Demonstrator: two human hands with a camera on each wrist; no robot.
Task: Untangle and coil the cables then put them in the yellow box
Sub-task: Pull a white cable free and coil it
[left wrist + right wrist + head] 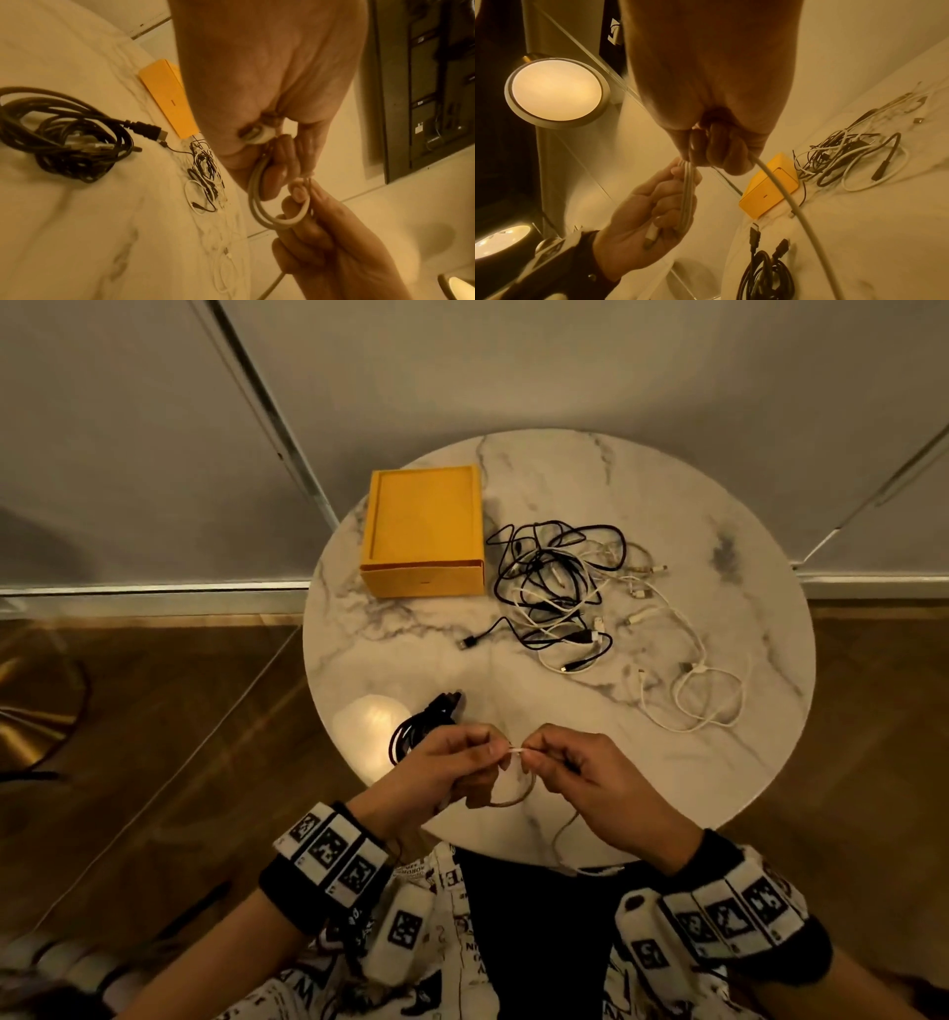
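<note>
Over the near edge of the marble table (667, 495), my left hand (490, 755) and right hand (536, 757) both pinch a white cable (516, 750). Its small loops (257, 205) hang from my left hand (270, 178); its plug end (652, 236) lies in that palm. My right hand (716, 154) grips the strand, and the cable's tail (795, 213) trails down toward my lap. The open yellow box (421, 531) sits at the table's far left. A tangle of black and white cables (560, 588) lies to its right.
A coiled black cable (416, 729) rests on the table just left of my hands. A loose white cable (703, 695) sprawls at the right. A lit round lamp (554, 91) stands on my left, and a wooden floor surrounds the table.
</note>
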